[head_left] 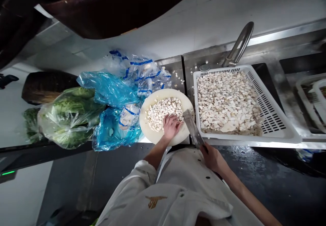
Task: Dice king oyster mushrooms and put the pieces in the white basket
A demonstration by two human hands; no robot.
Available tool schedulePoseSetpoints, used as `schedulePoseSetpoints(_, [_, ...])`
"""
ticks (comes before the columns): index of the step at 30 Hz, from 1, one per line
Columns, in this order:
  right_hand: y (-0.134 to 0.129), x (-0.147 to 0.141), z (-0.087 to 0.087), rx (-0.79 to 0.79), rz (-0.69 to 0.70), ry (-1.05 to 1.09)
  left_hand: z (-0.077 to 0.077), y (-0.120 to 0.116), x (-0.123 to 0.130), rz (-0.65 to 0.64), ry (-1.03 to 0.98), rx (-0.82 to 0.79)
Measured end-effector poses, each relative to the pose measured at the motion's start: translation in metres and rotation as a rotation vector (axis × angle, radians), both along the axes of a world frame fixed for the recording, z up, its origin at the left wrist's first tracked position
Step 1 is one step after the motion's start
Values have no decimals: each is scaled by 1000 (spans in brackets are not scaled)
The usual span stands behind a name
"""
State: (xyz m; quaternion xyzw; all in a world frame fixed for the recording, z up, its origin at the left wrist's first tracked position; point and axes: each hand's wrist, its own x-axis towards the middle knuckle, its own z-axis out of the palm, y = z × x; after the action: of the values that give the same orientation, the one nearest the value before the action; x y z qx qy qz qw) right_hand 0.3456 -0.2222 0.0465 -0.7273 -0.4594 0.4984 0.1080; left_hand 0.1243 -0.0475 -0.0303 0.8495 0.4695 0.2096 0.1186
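A round pale cutting board lies on the steel counter, with a heap of diced white pieces on it. My left hand rests at the lower right of the heap, its fingers bent over pieces that its palm partly hides; whether it grips one is not clear. A broad-bladed knife slants across the board's right edge, its blade beside my left hand. My right hand is closed round the knife's handle, just in front of the counter edge.
Right of the board, a white perforated basket holds many chopped pieces, below a curved faucet. Blue plastic bags and bagged green vegetables lie to the left. A dark rounded object hangs overhead.
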Motion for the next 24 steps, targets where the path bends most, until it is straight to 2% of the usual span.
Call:
schedulePoseSetpoints(4, [-2,-13,-24,-8,-123,199,6,-2,4,17,9,37])
schedulePoseSetpoints(7, [-1,-37,-46,-114,-201,381,10,1,11,0,21,51])
schedulePoseSetpoints(9, [3,-53,-54,-207,-237,514,9,3,12,6,-25,40])
schedulePoseSetpoints(11, [10,-63,-55,-266,-230,623,7,6,7,20,-86,10])
schedulePoseSetpoints(13, [19,-63,-49,-311,-209,731,7,6,0,46,-127,-22])
schedulePoseSetpoints(15, [25,-54,-38,-346,-195,847,14,5,-3,76,-144,-47])
schedulePoseSetpoints(18, [23,-29,-15,-327,-183,959,41,2,11,83,-127,-72])
schedulePoseSetpoints(20, [14,-8,3,-281,-212,1000,66,2,34,44,-110,-46])
schedulePoseSetpoints(22, [3,14,20,-219,-261,1040,88,4,69,-28,-106,29])
schedulePoseSetpoints(24, [-10,36,34,-150,-338,1068,99,6,110,-135,-111,104])
